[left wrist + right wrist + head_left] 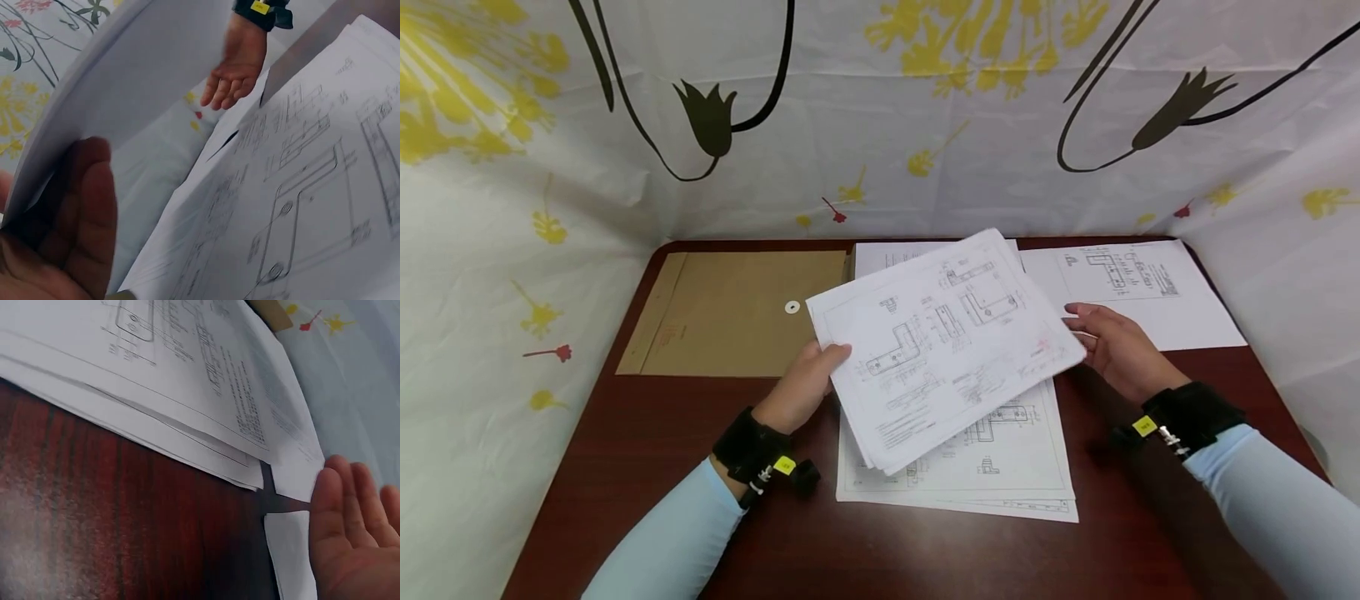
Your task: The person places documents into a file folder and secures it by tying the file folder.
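My left hand [801, 385] grips a small stack of technical drawing sheets [951, 350] at its left edge, thumb on top. In the left wrist view the fingers [94, 212] lie against the underside of the raised stack [144, 69]. The stack is tilted above a lower pile of drawings [1030, 467] on the table. My right hand [1116, 346] hovers just past the stack's right corner. Its fingers are relaxed and nothing is held, as the right wrist view of the palm [350, 544] shows.
A brown paper folder [737, 317] with a white round button lies at the back left. Behind the held stack is another white sheet [887, 252], partly covered. More drawings [1150, 300] lie at the back right of the dark wooden table [760, 542]. A patterned cloth [887, 125] hangs behind.
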Motion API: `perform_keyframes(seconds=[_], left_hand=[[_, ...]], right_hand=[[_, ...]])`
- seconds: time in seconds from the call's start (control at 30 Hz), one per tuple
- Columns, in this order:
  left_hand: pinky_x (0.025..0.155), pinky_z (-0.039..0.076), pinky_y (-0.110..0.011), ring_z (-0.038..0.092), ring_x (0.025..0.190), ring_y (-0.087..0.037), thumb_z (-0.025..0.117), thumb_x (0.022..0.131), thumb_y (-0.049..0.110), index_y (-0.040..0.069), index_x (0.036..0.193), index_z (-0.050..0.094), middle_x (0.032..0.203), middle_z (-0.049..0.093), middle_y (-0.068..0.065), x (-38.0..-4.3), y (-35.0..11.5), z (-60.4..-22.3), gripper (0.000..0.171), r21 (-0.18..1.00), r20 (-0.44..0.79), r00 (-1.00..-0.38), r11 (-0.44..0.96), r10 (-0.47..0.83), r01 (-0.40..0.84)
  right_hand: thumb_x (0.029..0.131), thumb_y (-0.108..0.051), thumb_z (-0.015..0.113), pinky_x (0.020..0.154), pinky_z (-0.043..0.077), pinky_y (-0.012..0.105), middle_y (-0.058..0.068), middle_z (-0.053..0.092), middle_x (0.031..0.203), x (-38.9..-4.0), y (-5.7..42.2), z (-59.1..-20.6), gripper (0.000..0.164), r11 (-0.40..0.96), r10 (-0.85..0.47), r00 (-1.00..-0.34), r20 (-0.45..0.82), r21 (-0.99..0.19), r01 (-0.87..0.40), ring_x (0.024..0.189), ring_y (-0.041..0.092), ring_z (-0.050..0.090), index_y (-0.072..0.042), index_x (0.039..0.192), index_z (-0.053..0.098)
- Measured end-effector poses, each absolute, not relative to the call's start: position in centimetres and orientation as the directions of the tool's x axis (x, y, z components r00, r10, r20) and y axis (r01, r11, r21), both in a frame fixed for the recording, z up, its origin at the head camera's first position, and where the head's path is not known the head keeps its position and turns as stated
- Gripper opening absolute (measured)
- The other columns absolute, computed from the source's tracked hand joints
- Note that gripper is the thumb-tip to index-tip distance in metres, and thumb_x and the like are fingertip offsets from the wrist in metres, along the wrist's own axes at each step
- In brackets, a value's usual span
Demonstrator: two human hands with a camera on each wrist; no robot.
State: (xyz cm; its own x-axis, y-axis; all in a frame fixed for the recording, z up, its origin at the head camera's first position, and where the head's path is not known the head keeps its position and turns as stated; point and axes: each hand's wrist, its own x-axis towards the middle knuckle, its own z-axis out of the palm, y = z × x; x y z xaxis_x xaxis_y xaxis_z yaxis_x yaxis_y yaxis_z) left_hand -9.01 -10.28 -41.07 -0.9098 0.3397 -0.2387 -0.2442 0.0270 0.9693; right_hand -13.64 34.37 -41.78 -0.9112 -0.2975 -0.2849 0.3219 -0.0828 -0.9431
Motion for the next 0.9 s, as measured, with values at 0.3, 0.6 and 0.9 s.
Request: perform_keyframes(seconds=[0.3,0.6,0.9], left_hand=[[0.097,0.049,-0.033,0.065,0.116,-0.022,0.039,0.107,0.026,0.016,0.144,0.048,0.13,0.065,-0.009,-9.4,-10.8,-41.0,0.04,0.962,-0.271,-0.88,0.069,0.39,-0.265],[0.097,0.049,-0.036,0.069,0.111,-0.024,0.041,0.107,0.025,0.017,0.143,0.05,0.125,0.068,-0.009,-9.9,-10.9,-41.1,0.038,0.966,-0.257,-0.882,0.095,0.394,-0.239],[0.077,0.055,-0.034,0.065,0.093,-0.024,0.043,0.108,0.028,0.016,0.145,0.042,0.116,0.064,-0.014,-10.8,-11.5,-41.3,0.039,0.974,-0.225,-0.932,0.091,0.283,-0.208]], right_hand=[[0.111,-0.031,0.035,0.087,0.055,0.031,0.0,0.068,0.124,-13.2,32.7,-42.3,0.045,0.034,-0.582,-0.737,-0.344,-0.916,0.4,0.107,0.014,0.068,-0.015,0.153,0.031],[0.108,-0.022,0.048,0.088,0.057,0.04,0.008,0.068,0.128,-12.1,30.9,-42.6,0.054,0.103,-0.528,-0.782,-0.33,-0.94,0.326,0.11,0.027,0.069,-0.007,0.155,0.026],[0.104,-0.026,0.055,0.087,0.057,0.032,0.002,0.064,0.133,-11.9,30.0,-41.8,0.058,0.071,-0.349,-0.9,-0.26,-0.965,0.251,0.111,0.018,0.069,-0.006,0.154,0.032]])
